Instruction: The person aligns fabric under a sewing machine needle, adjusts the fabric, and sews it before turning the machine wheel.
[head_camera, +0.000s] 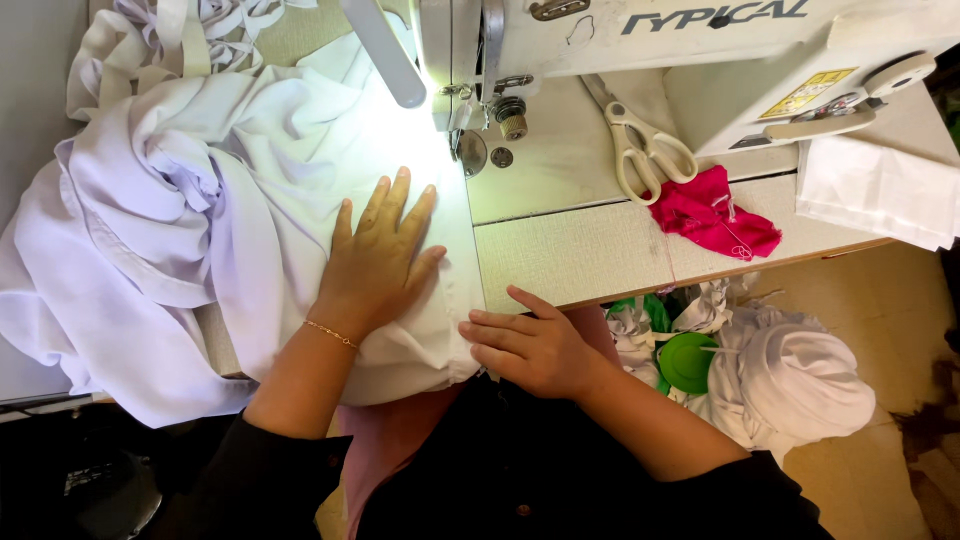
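Observation:
White fabric (200, 200) lies bunched over the left half of the sewing table, its edge running under the needle of a white sewing machine (600, 40). My left hand (380, 260) rests flat on the fabric, fingers spread, just in front of the presser foot (470, 150). My right hand (530, 345) pinches the near edge of the same fabric at the table's front edge. A thin bracelet sits on my left wrist.
White-handled scissors (640, 145) lie on the table (570, 255) beside the machine. A crumpled pink cloth (715, 215) sits to their right, folded white cloth (880, 190) further right. Below the table edge are a green lid (688, 360) and white bundled fabric (800, 385).

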